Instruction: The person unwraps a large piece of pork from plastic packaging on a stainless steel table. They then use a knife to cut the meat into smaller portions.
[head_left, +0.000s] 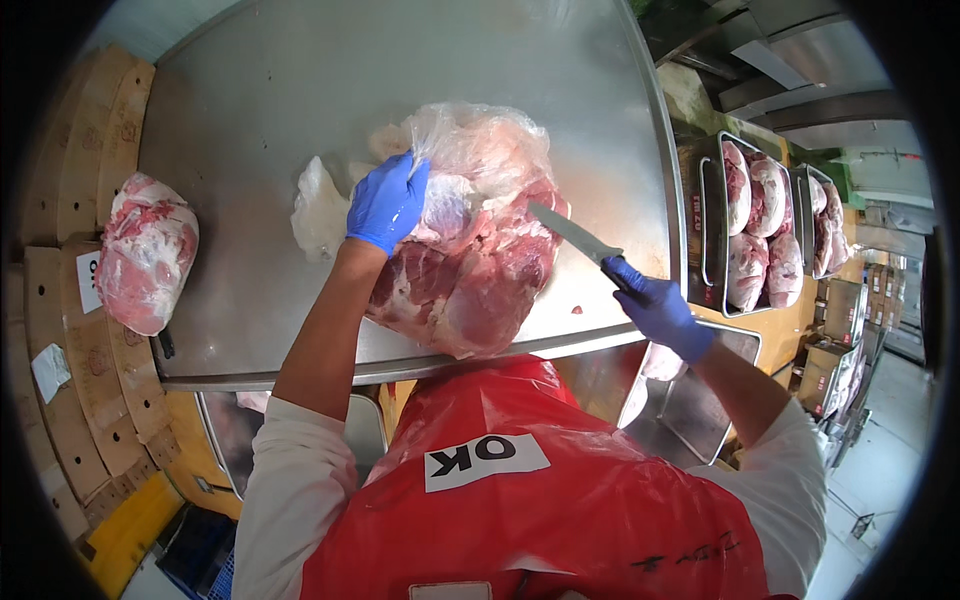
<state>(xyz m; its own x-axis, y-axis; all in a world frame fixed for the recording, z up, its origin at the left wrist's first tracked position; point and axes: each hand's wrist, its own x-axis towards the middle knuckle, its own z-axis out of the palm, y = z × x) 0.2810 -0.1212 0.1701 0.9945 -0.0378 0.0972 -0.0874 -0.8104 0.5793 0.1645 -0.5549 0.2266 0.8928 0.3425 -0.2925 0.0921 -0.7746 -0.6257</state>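
Observation:
A large cut of raw meat [490, 285] lies on the steel table [300, 80] in front of me, close to its near edge. Clear plastic wrap [475, 135] covers its far side, and more crumpled plastic [318, 215] rests to its left. My left hand [388, 203], in a blue glove, is closed on the plastic at the meat's upper left. In my gloved right hand [655, 305] is a knife [575, 232]. Its blade points up and left, with the tip over the right side of the meat; whether it touches cannot be made out.
Another piece of meat [148, 255] sits at the table's left end, beside stacked cardboard boxes [75, 340]. Metal trays of meat [760, 225] stand off the right edge. Below the near edge are more metal trays [690, 415]. A small meat scrap [577, 310] lies right of the large cut.

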